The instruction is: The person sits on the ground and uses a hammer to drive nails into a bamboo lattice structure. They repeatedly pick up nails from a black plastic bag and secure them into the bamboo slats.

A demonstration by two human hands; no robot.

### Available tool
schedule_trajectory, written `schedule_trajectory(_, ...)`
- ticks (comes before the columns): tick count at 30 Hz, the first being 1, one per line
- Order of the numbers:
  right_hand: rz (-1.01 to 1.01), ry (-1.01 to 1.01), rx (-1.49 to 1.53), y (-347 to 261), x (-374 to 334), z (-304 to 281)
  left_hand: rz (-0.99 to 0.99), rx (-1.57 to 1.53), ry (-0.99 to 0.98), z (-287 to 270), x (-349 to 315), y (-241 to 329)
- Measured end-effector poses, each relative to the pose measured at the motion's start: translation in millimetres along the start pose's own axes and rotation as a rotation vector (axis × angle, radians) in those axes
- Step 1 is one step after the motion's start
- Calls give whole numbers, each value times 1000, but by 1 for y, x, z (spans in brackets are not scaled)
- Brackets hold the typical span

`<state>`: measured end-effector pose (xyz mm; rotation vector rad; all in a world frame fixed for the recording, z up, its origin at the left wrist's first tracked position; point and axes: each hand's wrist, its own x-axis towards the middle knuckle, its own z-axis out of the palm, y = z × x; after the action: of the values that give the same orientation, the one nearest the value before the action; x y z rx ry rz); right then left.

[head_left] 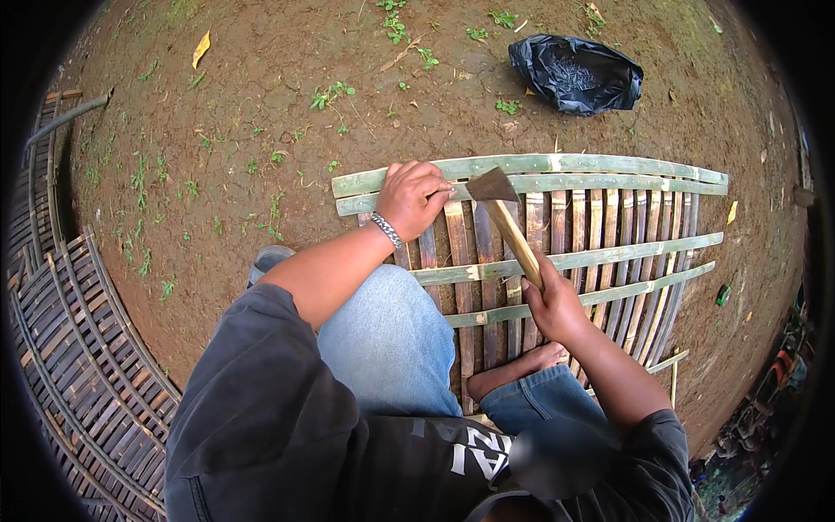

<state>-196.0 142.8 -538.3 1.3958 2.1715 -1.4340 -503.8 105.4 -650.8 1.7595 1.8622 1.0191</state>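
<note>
My right hand (557, 306) grips the wooden handle of a hatchet (515, 233), its dark metal head resting over or just above the green bamboo strips. Close to that head, my left hand (412, 198) lies on the far strips with fingers curled and thumb and forefinger pinched together; what is between them is too small to make out. Beneath both hands is a bamboo lattice panel (574, 260), with green cross strips over dark slats. A long green bamboo strip (600, 163) lies along its far edge. My bare foot (515, 369) rests on the slats.
Beyond the panel, a black plastic bag (532, 63) stands open on the dirt with a heap of thin grey nails (570, 75) inside. More slatted bamboo panels (91, 365) lie at the left. A small green object (723, 296) is on the ground to the right.
</note>
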Motion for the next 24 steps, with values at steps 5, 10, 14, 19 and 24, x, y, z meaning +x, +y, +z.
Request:
schedule_trajectory(5, -158, 60, -85, -4, 11, 5, 0, 15, -19, 1, -2, -3)
schedule_trajectory(10, -229, 113, -186, 5, 18, 12, -18, 46, -37, -1, 1, 1)
schedule_trajectory(14, -262, 140, -198, 5, 20, 8, -27, 61, -57, 0, 0, -1)
schedule_trajectory(19, -264, 131, -175, 0, 21, 6, -32, 63, -56, 0, 1, -1)
schedule_trajectory(24, -174, 89, -174, -2, 22, 6, -43, 57, -65, 1, -1, -1)
